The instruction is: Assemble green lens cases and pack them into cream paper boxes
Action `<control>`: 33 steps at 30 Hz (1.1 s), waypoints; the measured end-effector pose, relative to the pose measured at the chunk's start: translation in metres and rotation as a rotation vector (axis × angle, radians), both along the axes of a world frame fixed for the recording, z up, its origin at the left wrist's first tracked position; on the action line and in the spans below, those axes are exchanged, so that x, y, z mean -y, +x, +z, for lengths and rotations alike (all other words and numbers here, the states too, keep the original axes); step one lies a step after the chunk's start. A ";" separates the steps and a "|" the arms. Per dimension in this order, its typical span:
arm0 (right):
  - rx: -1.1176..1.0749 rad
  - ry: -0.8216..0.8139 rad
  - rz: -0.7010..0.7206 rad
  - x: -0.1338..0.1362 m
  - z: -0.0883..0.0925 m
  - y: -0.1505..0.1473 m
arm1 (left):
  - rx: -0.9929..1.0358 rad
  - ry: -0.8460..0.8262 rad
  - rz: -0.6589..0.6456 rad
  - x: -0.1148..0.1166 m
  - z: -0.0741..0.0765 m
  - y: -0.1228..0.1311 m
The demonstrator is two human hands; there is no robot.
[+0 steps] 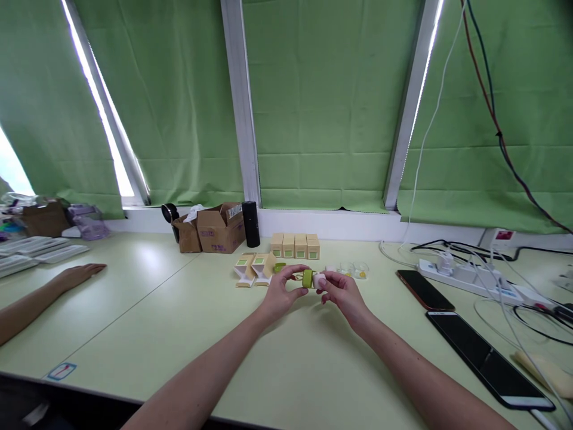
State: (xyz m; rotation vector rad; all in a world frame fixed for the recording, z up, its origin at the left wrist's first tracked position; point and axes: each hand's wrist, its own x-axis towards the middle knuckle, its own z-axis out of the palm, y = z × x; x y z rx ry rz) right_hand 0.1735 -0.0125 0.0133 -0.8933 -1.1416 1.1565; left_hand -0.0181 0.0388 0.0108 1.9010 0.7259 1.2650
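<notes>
My left hand (281, 289) pinches a small green cap (307, 278) over the middle of the table. My right hand (340, 291) grips a small white jar (319, 280) right beside it; cap and jar touch. Just behind my hands lie two opened beige cartons (253, 267) and another green lid (280, 267). A row of closed beige boxes (295, 245) stands further back. Small clear containers (353, 270) sit to the right of my hands.
Another person's hand (78, 275) rests flat at the left. Brown cardboard boxes (219, 228) and a black cylinder (251, 224) stand near the window sill. Two phones (487, 358) lie at the right by a power strip (465, 275) with cables.
</notes>
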 end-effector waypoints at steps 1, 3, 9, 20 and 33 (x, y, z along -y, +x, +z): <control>0.008 0.006 0.002 0.000 0.000 0.000 | -0.008 0.007 0.002 0.001 0.001 0.000; 0.025 0.015 0.004 0.000 -0.001 0.000 | -0.022 0.019 0.003 0.003 0.003 0.001; 0.038 0.021 -0.003 -0.002 -0.003 0.000 | -0.057 0.046 0.016 0.005 0.003 0.002; 0.065 0.025 -0.039 0.000 -0.004 -0.003 | -0.082 0.074 0.025 0.007 0.001 0.002; 0.107 0.039 -0.072 0.000 -0.005 -0.007 | -0.104 0.063 0.030 0.007 0.001 0.003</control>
